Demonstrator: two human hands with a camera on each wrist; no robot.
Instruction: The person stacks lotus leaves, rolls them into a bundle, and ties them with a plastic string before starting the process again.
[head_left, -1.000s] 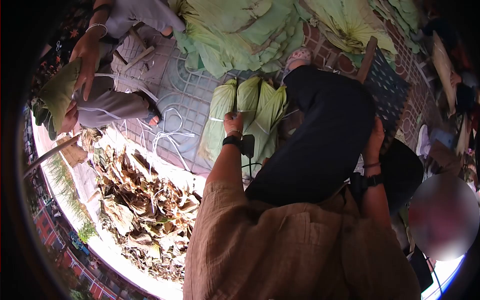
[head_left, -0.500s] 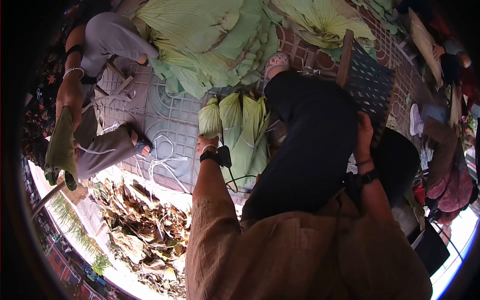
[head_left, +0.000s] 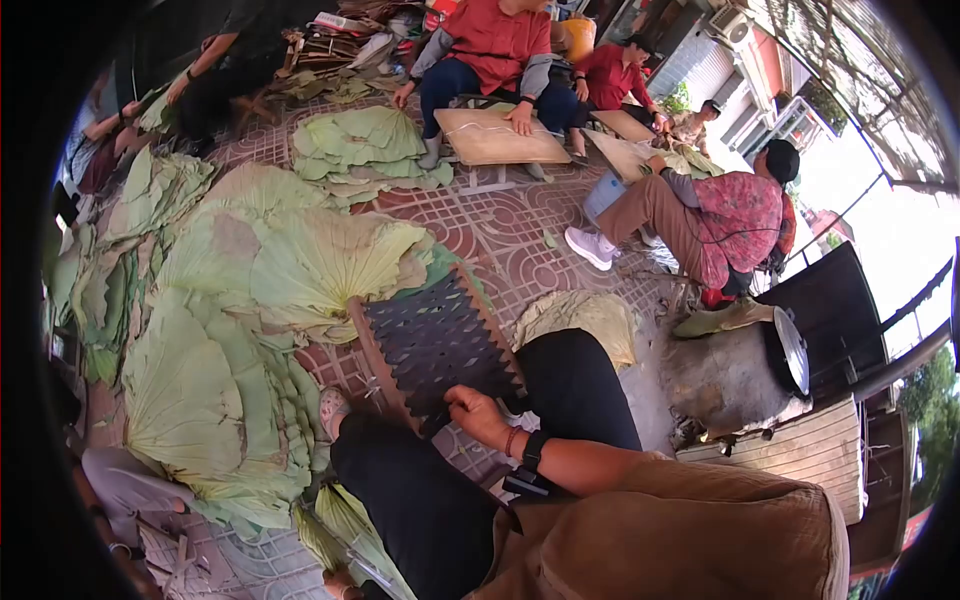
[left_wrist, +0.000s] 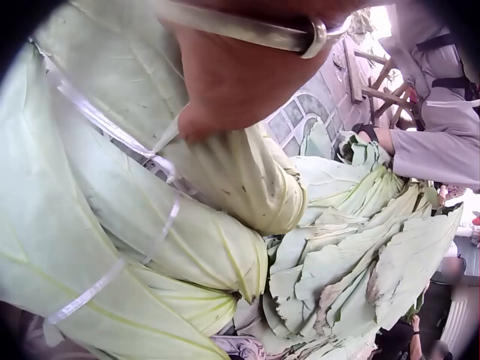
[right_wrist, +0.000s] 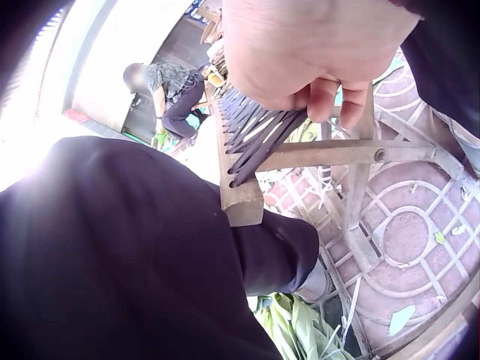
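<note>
Pale green leaf bundles (left_wrist: 195, 251) lie side by side in the left wrist view, bound with white ties (left_wrist: 94, 291). My left hand (left_wrist: 247, 71) is over the upper bundle and pinches a taut white tie; its fingertips are partly hidden. Only a bit of that left hand (head_left: 340, 583) shows at the bottom of the head view, by the bundles (head_left: 350, 530). A folding stool with a dark woven seat (head_left: 435, 335) stands by my knees. My right hand (head_left: 480, 415) grips the near edge of this seat, fingers curled at the black straps (right_wrist: 259, 139) in the right wrist view.
Large flat leaves (head_left: 200, 370) are piled on the paved ground at left. Seated people with boards (head_left: 500, 137) are farther back. A round stove with a pan (head_left: 790, 350) stands at right. Another person's grey trouser leg (head_left: 130, 485) is at lower left.
The head view has swung right and up, bringing the seated people and stove into sight. My left hand and the bundles have shifted to its bottom edge. My right hand remains by the stool seat.
</note>
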